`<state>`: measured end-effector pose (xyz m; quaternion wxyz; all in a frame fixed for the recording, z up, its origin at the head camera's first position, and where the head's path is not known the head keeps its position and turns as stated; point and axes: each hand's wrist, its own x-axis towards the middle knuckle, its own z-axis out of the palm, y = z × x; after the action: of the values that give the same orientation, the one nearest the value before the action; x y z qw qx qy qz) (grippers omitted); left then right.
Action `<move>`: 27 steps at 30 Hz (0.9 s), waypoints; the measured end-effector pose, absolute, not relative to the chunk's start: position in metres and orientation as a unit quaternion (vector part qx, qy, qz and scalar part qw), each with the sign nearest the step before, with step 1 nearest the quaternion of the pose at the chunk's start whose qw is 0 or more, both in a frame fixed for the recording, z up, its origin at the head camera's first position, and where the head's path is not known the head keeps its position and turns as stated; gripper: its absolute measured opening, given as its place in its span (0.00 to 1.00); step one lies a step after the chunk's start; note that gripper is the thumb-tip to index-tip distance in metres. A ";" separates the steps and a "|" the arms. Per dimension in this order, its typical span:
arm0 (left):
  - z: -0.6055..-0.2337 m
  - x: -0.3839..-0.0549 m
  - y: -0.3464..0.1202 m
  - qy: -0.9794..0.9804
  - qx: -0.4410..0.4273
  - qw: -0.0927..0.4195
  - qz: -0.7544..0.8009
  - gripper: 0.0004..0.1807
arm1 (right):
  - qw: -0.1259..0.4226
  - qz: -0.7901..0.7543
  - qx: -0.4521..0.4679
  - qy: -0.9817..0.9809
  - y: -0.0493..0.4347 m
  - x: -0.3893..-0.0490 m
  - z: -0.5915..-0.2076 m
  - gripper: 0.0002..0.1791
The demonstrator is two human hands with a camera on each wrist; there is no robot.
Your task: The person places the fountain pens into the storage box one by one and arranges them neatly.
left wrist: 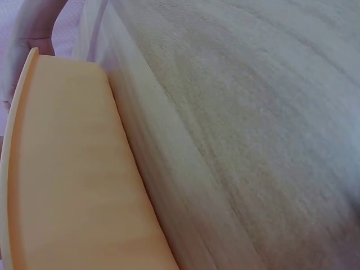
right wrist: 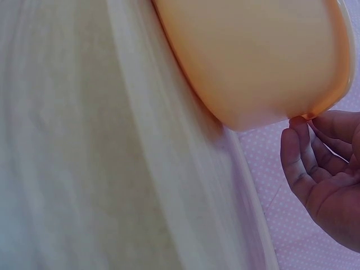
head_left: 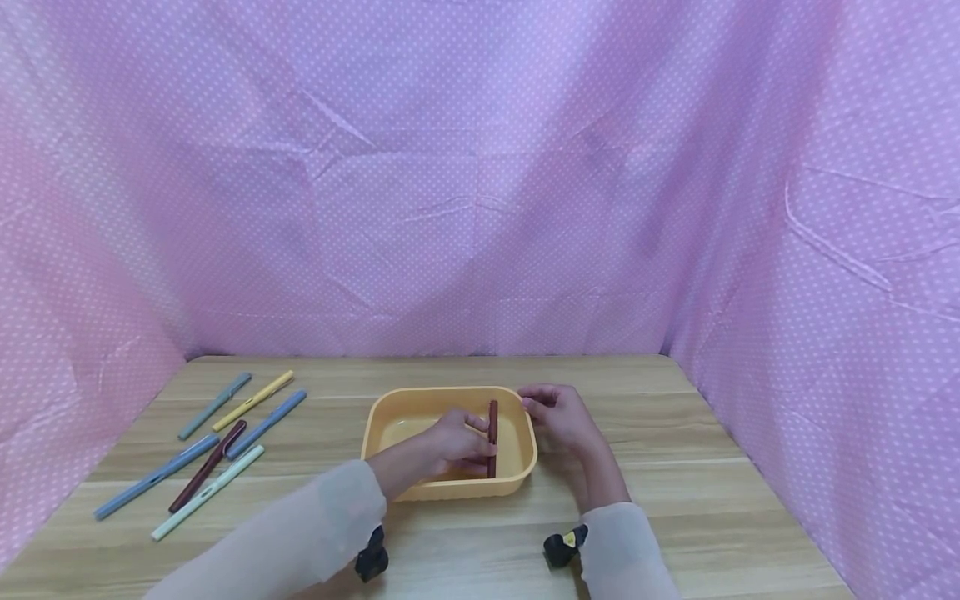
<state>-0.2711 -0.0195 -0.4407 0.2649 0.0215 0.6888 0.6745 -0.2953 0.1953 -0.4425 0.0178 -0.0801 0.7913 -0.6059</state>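
Maroon pen is pinched by the left hand (back upward).

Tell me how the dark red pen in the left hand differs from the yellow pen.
The dark red pen is held by the left hand, while the yellow pen lies on the table. In the head view, the dark red pen runs nearly straight up the picture; the yellow pen slants. Both are slim and straight.
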 end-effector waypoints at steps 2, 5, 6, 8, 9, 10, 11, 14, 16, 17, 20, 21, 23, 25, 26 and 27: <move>-0.441 -0.271 -0.019 0.690 0.022 0.265 0.673 0.22 | 0.019 -0.608 -0.082 0.790 0.195 -0.295 -0.442 0.13; -0.441 -0.271 -0.018 0.691 0.023 0.267 0.671 0.23 | 0.022 -0.611 -0.084 0.787 0.195 -0.295 -0.443 0.13; -0.441 -0.270 -0.017 0.691 0.023 0.267 0.671 0.23 | 0.022 -0.612 -0.081 0.787 0.195 -0.295 -0.443 0.13; -0.441 -0.269 -0.016 0.692 0.023 0.266 0.670 0.22 | 0.022 -0.613 -0.078 0.786 0.195 -0.296 -0.443 0.13; -0.441 -0.269 -0.016 0.693 0.024 0.266 0.670 0.22 | 0.022 -0.613 -0.078 0.786 0.195 -0.296 -0.443 0.13; -0.441 -0.268 -0.015 0.693 0.025 0.265 0.670 0.22 | 0.022 -0.613 -0.075 0.786 0.195 -0.296 -0.443 0.13; -0.441 -0.268 -0.015 0.694 0.026 0.265 0.669 0.22 | 0.022 -0.613 -0.074 0.787 0.195 -0.296 -0.443 0.13; -0.440 -0.267 -0.014 0.699 0.027 0.263 0.665 0.22 | 0.022 -0.613 -0.077 0.786 0.195 -0.296 -0.443 0.13; -0.441 -0.267 -0.013 0.701 0.028 0.261 0.663 0.22 | 0.021 -0.614 -0.077 0.785 0.195 -0.296 -0.442 0.13; -0.441 -0.267 -0.013 0.702 0.028 0.260 0.663 0.22 | 0.021 -0.616 -0.077 0.784 0.194 -0.295 -0.441 0.13; -0.443 -0.267 -0.011 0.703 0.026 0.254 0.664 0.22 | 0.020 -0.619 -0.078 0.782 0.194 -0.295 -0.440 0.13; -0.443 -0.267 -0.011 0.704 0.025 0.252 0.664 0.22 | 0.019 -0.619 -0.078 0.781 0.194 -0.294 -0.440 0.14; -0.443 -0.267 -0.010 0.704 0.020 0.249 0.665 0.21 | 0.020 -0.618 -0.079 0.782 0.194 -0.294 -0.440 0.14; -0.443 -0.267 -0.010 0.706 0.016 0.246 0.664 0.20 | 0.020 -0.616 -0.081 0.784 0.194 -0.293 -0.439 0.14; -0.443 -0.266 -0.010 0.707 0.015 0.245 0.664 0.20 | 0.020 -0.614 -0.082 0.784 0.194 -0.293 -0.439 0.13; -0.443 -0.266 -0.009 0.708 0.014 0.243 0.663 0.20 | 0.020 -0.613 -0.082 0.785 0.194 -0.293 -0.439 0.13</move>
<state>-0.2663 -0.0093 -0.4430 0.2434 0.0143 0.7079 0.6629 -0.2933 0.1937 -0.4393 0.0200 -0.0821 0.7853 -0.6133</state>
